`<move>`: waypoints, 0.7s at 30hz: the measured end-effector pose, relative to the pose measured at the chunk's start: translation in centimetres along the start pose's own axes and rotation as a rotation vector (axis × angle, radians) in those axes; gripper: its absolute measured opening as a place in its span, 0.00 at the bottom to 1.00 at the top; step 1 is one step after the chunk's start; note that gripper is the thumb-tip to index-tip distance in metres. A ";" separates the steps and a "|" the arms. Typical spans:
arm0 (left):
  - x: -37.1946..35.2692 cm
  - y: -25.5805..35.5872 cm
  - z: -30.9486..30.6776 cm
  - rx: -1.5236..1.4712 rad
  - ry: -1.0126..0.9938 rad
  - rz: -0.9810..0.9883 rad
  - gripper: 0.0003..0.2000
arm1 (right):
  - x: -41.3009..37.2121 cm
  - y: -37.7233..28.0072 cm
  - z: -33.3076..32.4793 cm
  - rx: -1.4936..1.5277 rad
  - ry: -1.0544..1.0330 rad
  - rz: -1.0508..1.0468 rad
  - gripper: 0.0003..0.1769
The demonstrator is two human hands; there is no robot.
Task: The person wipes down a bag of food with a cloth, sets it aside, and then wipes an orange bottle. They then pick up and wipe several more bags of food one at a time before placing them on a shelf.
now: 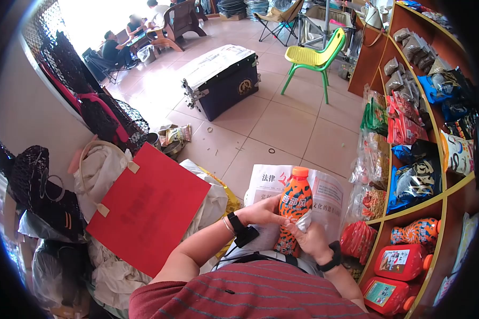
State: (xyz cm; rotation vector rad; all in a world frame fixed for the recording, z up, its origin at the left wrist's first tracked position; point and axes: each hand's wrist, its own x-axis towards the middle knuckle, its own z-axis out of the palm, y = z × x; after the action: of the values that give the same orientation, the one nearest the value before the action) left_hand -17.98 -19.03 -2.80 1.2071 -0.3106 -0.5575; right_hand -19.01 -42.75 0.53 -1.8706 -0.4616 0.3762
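An orange bottle [296, 198] with a dark pattern and an orange cap stands nearly upright at my lap, in front of an open newspaper [327, 194]. My left hand [263, 212] is wrapped round the bottle's left side at mid-height. On the right, my right hand [312, 240] pinches a crumpled white tissue [304, 221] against the bottle's lower half. The bottle's far side and some of my fingertips are hidden. Both wrists carry black bands.
A red paper bag [149, 210] lies at the left over white cloth. Shelves [436, 204] with packets and red jugs [399, 261] stand close at the right. Ahead are a dark case [229, 87] and a yellow-green chair [314, 56]. Several people sit far back at the left.
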 end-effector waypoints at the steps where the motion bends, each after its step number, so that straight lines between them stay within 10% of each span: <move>1: -0.1 0.5 0.0 0.002 0.008 -0.010 0.42 | -0.4 0.2 -0.1 -0.107 -0.045 0.032 0.29; 5: -0.2 1.3 0.4 -0.029 0.040 -0.020 0.40 | -0.2 0.7 -2.6 -0.303 -0.264 0.095 0.25; 10: 0.0 0.9 0.1 0.009 0.050 0.005 0.40 | 2.7 -6.3 -6.3 -0.242 -0.040 0.195 0.28; 13: 0.2 0.9 0.2 0.035 0.041 0.016 0.41 | 5.9 -3.0 -4.9 -0.144 0.376 -0.368 0.34; 16: 0.1 0.6 0.0 0.016 0.038 0.012 0.41 | 8.0 -2.5 -4.2 0.572 -0.098 0.089 0.31; 21: -0.1 1.0 0.5 -0.097 0.055 0.012 0.42 | 11.7 -3.0 -2.1 0.497 -0.137 -0.013 0.23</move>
State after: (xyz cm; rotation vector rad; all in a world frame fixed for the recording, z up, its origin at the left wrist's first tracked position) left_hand -18.13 -19.13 -1.72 1.1236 -0.2415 -0.5222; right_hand -8.21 -37.91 3.63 -1.3645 -0.4255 0.5573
